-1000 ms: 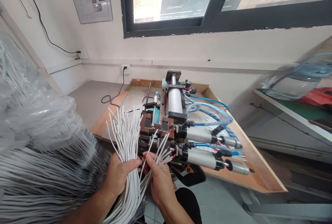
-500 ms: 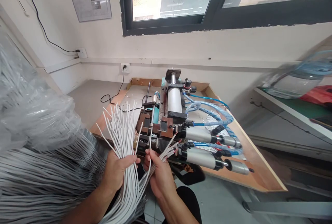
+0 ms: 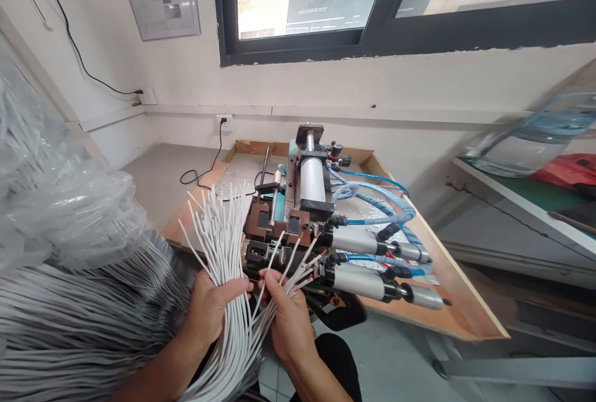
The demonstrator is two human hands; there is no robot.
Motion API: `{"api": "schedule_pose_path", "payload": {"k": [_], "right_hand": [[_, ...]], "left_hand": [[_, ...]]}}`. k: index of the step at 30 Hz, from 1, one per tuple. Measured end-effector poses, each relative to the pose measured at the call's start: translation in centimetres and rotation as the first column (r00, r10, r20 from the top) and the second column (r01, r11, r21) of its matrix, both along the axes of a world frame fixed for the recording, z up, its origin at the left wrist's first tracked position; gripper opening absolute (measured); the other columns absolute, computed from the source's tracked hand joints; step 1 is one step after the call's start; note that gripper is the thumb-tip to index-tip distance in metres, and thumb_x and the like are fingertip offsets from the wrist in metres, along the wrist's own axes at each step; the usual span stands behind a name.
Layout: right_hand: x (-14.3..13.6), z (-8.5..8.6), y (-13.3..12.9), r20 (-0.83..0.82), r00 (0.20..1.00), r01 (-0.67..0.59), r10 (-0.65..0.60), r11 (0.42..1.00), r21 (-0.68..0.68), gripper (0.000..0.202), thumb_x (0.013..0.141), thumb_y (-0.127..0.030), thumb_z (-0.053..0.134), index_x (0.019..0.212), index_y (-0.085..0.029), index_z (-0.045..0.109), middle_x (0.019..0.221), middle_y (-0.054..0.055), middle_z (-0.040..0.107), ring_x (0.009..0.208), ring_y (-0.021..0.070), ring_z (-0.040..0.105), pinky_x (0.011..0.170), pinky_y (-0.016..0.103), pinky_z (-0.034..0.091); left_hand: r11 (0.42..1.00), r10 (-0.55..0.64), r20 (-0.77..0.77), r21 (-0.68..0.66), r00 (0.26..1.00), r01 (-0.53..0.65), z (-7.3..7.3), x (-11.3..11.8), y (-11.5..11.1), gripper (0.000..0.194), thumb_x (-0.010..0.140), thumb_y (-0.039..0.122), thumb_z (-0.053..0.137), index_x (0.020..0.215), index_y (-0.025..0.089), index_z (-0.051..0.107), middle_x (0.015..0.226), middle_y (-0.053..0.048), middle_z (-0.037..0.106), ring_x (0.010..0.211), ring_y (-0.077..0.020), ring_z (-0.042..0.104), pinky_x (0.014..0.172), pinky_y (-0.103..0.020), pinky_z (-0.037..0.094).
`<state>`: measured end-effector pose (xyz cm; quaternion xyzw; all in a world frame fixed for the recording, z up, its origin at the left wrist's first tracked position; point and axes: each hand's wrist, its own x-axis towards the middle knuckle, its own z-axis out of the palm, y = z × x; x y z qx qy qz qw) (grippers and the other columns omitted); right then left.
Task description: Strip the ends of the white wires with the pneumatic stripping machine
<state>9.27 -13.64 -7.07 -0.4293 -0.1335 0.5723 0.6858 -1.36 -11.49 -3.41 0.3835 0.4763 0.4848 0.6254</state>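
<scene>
My left hand (image 3: 212, 306) is wrapped round a thick bundle of white cables (image 3: 226, 246), whose cut ends fan out upward. Close beside it, my right hand (image 3: 286, 315) grips a smaller group of white cables (image 3: 298, 274), some with reddish tips pointing up and right. One of these is pinched between its thumb and forefinger. Just beyond both hands stands a pneumatic machine (image 3: 270, 228) with brown and black clamp blocks and silver cylinders (image 3: 358, 281). Below the hands both cable groups run down together toward my lap.
A large pile of grey-white cables (image 3: 93, 327), partly under clear plastic (image 3: 65, 203), fills the left side. Blue air hoses (image 3: 386, 203) loop at the machine's right. A wooden-edged tray (image 3: 456, 284) surrounds the machine. On a right-hand shelf (image 3: 521, 197) stands a water bottle (image 3: 540, 135).
A cable that stood upright near the machine's jaws now leans right in my right hand's pinch, and another has joined the right-hand group. My left hand stays in place on its bundle.
</scene>
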Motion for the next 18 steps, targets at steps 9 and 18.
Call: {"api": "schedule_pose_path", "payload": {"k": [9, 18], "right_hand": [[0.3, 0.1, 1.1, -0.206, 0.978, 0.0, -0.018, 0.996, -0.089, 0.024, 0.049, -0.032, 0.078, 0.061, -0.015, 0.067, 0.051, -0.003, 0.053, 0.048, 0.0088, 0.044, 0.048, 0.021, 0.035], [0.2, 0.4, 1.0, -0.268, 0.962, -0.074, 0.044, 0.992, -0.102, 0.026, 0.051, -0.033, 0.077, 0.064, -0.013, 0.066, 0.051, -0.003, 0.053, 0.046, 0.0074, 0.044, 0.045, 0.019, 0.034]], "left_hand": [[1.0, 0.008, 0.037, -0.001, 0.999, -0.008, 0.5, -0.2, 0.2, 0.015, 0.057, 0.014, 0.07, 0.071, 0.012, 0.064, 0.06, 0.0, 0.065, 0.053, -0.0153, 0.061, 0.051, -0.024, 0.049], [1.0, 0.001, 0.075, 0.027, 0.997, -0.004, 0.5, -0.1, -0.2, 0.018, 0.053, 0.009, 0.069, 0.068, 0.015, 0.064, 0.059, 0.003, 0.064, 0.053, -0.0133, 0.058, 0.054, -0.024, 0.05]]}}
